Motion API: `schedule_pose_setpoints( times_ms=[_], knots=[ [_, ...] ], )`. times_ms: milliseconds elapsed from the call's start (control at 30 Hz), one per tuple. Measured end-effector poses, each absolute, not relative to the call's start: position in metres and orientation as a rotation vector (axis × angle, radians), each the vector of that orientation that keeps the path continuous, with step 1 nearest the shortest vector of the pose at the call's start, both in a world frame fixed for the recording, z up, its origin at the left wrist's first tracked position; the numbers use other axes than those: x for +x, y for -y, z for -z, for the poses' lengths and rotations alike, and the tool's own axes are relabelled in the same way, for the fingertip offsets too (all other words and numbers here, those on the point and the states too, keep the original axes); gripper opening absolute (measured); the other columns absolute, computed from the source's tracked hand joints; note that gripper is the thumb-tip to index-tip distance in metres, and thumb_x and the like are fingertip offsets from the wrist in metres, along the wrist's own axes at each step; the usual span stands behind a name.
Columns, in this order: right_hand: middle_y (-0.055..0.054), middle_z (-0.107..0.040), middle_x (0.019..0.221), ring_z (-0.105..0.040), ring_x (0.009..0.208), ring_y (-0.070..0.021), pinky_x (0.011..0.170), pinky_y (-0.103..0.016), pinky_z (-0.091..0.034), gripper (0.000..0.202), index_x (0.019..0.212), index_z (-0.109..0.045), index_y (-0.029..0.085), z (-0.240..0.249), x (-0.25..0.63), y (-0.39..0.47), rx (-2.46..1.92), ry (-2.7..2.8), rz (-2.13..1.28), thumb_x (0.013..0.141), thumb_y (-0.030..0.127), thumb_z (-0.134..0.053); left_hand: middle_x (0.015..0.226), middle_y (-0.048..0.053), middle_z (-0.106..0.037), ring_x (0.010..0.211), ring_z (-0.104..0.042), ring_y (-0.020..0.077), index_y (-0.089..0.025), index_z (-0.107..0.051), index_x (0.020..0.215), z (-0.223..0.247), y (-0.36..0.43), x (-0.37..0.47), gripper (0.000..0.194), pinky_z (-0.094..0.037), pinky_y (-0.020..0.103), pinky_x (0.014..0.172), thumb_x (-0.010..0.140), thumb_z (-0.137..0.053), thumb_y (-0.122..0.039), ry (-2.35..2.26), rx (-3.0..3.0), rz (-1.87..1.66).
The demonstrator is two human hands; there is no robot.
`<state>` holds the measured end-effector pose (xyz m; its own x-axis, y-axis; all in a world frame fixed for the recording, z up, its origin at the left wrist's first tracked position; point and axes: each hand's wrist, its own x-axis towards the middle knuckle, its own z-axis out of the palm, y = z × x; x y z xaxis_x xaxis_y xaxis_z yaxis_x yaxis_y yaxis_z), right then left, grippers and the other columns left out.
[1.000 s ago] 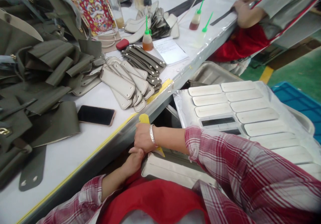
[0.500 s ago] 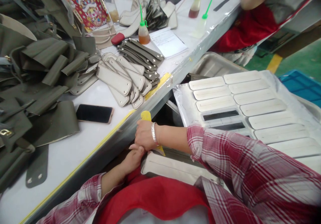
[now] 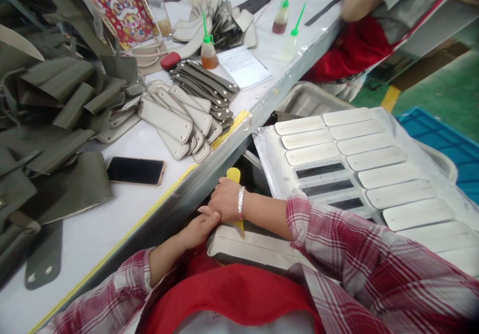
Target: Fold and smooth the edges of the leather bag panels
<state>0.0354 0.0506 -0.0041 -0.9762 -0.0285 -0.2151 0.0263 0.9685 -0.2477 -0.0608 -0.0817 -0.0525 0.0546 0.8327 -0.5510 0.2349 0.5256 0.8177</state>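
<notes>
My right hand (image 3: 226, 200), with a silver bracelet at the wrist, is closed around a flat yellow strip (image 3: 233, 175) with a rounded end. The strip's other end shows below the hand, over a long pale piece (image 3: 254, 247) with a dark edge in front of my red apron (image 3: 239, 294). Touching the right hand from the left is my left hand (image 3: 199, 228), its fingers bent and the thumb pressed in. What the left fingers grip, if anything, is hidden. Both hands are below the table's edge.
A board (image 3: 267, 167) carrying rows of pale rounded pieces lies at right. On the table are a phone (image 3: 136, 170), stacked pale straps (image 3: 164, 119), dark straps (image 3: 209, 82), green-tipped bottles (image 3: 208, 55) and heaped dark leather (image 3: 56, 84). Another person's arm (image 3: 359, 0) rests at the far edge.
Both hands have shifted slightly right, together with the yellow strip, which stands a bit more upright. The table and board have slid left in the picture as the view moved.
</notes>
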Motion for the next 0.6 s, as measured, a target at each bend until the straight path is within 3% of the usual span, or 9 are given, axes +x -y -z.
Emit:
schedule_pose_setpoints(
  times_ms=[167,300,467,600],
  knots=[
    [-0.007,-0.069,0.075,-0.061,0.075,-0.0207,0.072,-0.037,-0.031,0.054,0.071,-0.068,0.021,0.007,0.048,-0.044,0.245,-2.859,0.404,0.091,0.049,-0.025,0.070,0.004,-0.060,0.071,-0.053,0.0200,-0.012,-0.061,0.071,0.045,0.068,-0.065,0.060,-0.045,0.029,0.067,0.076,-0.036,-0.066,-1.384,1.031,-0.553],
    [-0.008,-0.069,0.076,-0.061,0.078,-0.0218,0.072,-0.037,-0.032,0.056,0.073,-0.068,0.021,0.008,0.057,-0.039,0.413,-2.845,0.440,0.091,0.049,-0.024,0.085,0.005,-0.065,0.085,-0.056,0.0234,-0.012,-0.065,0.089,0.045,0.059,-0.064,0.057,-0.044,0.030,0.080,0.079,-0.038,-0.062,-1.235,1.111,-0.576],
    [-0.005,-0.069,0.082,-0.062,0.078,-0.0223,0.071,-0.037,-0.034,0.040,0.098,-0.065,0.030,0.000,0.072,-0.029,0.554,-2.830,0.411,0.089,0.047,-0.030,0.102,0.007,-0.065,0.108,-0.050,0.0274,-0.014,-0.060,0.110,0.038,0.049,-0.057,0.061,-0.034,0.035,0.097,0.076,-0.046,-0.063,-1.161,1.134,-0.673],
    [-0.010,-0.068,0.079,-0.062,0.078,-0.0241,0.068,-0.036,-0.036,0.045,0.094,-0.067,0.023,-0.018,0.104,-0.029,0.803,-2.676,0.220,0.091,0.043,-0.027,0.113,0.008,-0.061,0.115,-0.047,0.0263,-0.015,-0.056,0.116,0.035,0.051,-0.058,0.070,-0.032,0.039,0.099,0.078,-0.032,-0.069,-1.029,0.834,-0.721]
  ],
)
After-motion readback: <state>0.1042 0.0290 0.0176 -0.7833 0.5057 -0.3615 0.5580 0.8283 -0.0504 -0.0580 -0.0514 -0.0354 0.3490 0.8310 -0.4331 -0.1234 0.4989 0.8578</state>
